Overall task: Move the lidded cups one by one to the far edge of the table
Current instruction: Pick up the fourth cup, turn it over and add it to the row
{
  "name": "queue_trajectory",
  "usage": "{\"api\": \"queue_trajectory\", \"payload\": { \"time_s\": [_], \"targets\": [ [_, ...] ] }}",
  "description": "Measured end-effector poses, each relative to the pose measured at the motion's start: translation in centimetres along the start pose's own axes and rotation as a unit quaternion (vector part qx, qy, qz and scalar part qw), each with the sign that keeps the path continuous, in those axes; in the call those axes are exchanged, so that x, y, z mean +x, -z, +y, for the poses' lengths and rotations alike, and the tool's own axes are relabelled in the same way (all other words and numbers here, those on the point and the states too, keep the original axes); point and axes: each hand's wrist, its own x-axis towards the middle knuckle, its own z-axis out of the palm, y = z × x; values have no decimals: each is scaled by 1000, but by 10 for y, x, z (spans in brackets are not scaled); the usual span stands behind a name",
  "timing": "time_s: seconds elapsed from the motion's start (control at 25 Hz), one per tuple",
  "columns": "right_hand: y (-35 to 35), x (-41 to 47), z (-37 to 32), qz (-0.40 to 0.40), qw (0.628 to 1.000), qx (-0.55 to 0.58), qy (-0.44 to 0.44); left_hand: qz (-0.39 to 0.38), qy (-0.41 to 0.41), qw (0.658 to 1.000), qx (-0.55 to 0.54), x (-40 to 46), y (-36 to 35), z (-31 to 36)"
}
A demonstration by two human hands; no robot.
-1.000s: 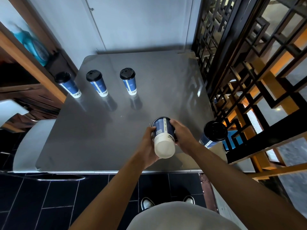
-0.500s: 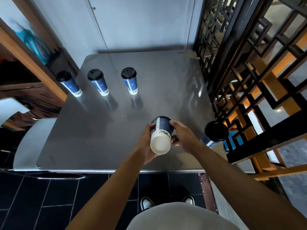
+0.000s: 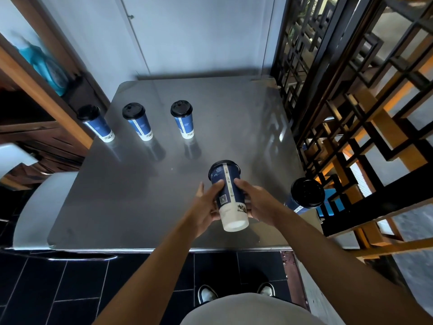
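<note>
Above the near part of the steel table (image 3: 140,202), both my hands hold a blue lidded cup (image 3: 228,191), tilted with its white base toward me and its black lid pointing away. My left hand (image 3: 206,207) grips its left side and my right hand (image 3: 257,202) its right side. Three more blue cups with black lids stand upright in a row on the left: one at the left edge (image 3: 96,124), one beside it (image 3: 138,123), and one further right (image 3: 184,120). Another lidded cup (image 3: 304,194) stands at the near right corner.
A black and wood lattice screen (image 3: 339,102) runs along the table's right side. A pale wall (image 3: 187,38) closes the far edge. Wooden shelving (image 3: 35,95) and a white chair (image 3: 35,207) stand on the left. Dark floor tiles and my shoes show below the near edge.
The held cup has moved away from me over the table and turned, so more of its side and less of its base faces me. The standing cups have not moved.
</note>
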Motion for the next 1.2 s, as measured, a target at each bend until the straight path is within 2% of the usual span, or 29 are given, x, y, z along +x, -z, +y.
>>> {"api": "queue_trajectory", "payload": {
  "time_s": [0.08,0.16,0.4,0.56,0.72,0.88,1.04,1.2],
  "targets": [
    [4,-1,-1,-60,997,-52,-18,-4,-25,999,42,4,14,2],
    [1,1,-4,-74,994,-81,-13,-21,-44,996,77,7,26,9],
    [-9,29,-31,14,983,-174,57,-80,-83,983,140,28,40,37],
    [0,68,-58,58,951,-292,79,-45,-136,954,263,73,38,64],
    [29,139,-106,88,914,-378,113,-17,-161,941,298,147,22,101],
    [60,215,-146,94,908,-380,146,34,-187,936,296,229,3,138],
    [92,281,-164,108,916,-342,179,38,-212,928,303,300,-3,157],
    [106,322,-163,97,915,-339,195,48,-200,927,312,341,1,158]
  ]
}}
